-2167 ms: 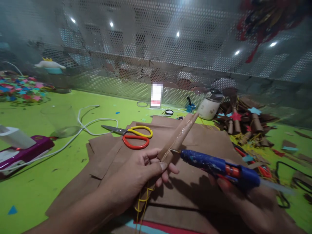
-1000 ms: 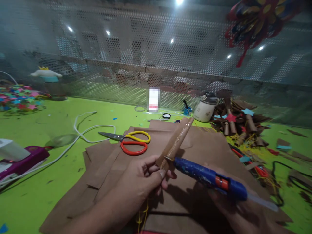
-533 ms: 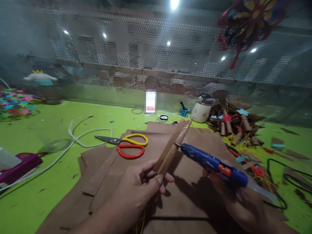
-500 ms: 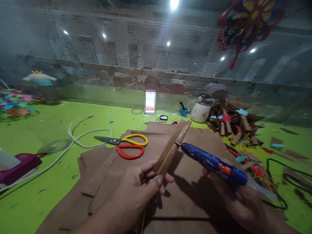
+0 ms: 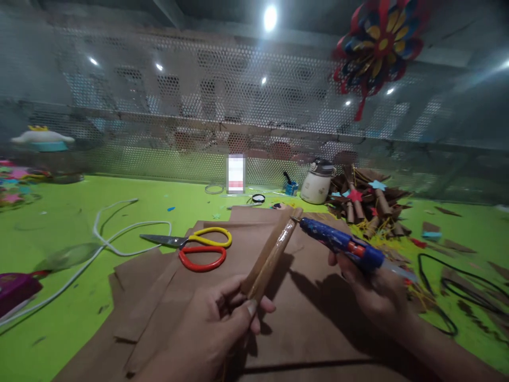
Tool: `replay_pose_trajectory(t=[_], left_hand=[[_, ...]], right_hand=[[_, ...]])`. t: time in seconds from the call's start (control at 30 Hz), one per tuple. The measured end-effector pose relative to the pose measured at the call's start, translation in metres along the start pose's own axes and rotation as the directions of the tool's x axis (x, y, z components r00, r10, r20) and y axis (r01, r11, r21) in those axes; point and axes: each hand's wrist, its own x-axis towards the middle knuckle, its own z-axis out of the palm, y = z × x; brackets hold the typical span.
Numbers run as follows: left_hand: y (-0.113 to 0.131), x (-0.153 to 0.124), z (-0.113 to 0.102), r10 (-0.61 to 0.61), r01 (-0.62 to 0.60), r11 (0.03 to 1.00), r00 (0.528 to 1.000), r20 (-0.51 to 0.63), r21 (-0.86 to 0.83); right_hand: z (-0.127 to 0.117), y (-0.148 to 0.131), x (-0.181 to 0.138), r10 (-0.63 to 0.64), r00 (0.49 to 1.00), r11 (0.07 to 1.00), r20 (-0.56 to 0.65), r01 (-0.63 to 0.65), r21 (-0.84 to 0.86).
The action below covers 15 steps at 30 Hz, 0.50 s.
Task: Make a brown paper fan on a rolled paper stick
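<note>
A rolled strip of brown paper (image 5: 270, 254) slants up from my left hand (image 5: 228, 313), pinched near its lower end between thumb and fingers. Shiny glue runs along the strip's upper face. My right hand (image 5: 374, 292) is wrapped round a blue glue gun (image 5: 338, 239), with a clear glue stick (image 5: 400, 269) poking from its back. The gun's metal tip is at the strip's upper end; whether it touches, I cannot tell. Below both hands lie flat sheets of brown paper (image 5: 318, 334). Scissors (image 5: 204, 257) with one yellow and one red handle rest on the sheets, left of the strip.
A white cable (image 5: 131, 228) curls across the green table (image 5: 79, 212) at left, near a purple device (image 5: 18, 294). Behind stand a lit phone (image 5: 236, 174) and a white bottle (image 5: 316, 185). Paper rolls with stars (image 5: 377, 196) pile up at right, near a black cord (image 5: 441, 313).
The glue gun's tip has travelled along the strip from partway up to its upper end, and the shiny glue line is longer. My view has shifted slightly right and up.
</note>
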Motion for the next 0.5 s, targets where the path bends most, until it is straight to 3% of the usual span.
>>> replay_pose_trajectory(t=[0.3,0.4,0.5], left_hand=[[-0.011,0.004,-0.004,0.002,-0.002,1.000,1.000,0.017,-0.024],[-0.008,0.002,-0.005,-0.015,0.015,1.000,1.000,0.007,0.018],[-0.003,0.000,-0.004,-0.023,0.024,0.999,0.999,-0.033,0.048]], right_hand=[[-0.003,0.020,0.017,0.141,0.989,0.990,0.052,-0.140,-0.020],[-0.006,0.016,0.019,0.127,0.992,0.992,-0.004,-0.127,-0.011],[-0.010,0.002,0.011,0.032,0.999,0.999,-0.037,-0.031,0.028]])
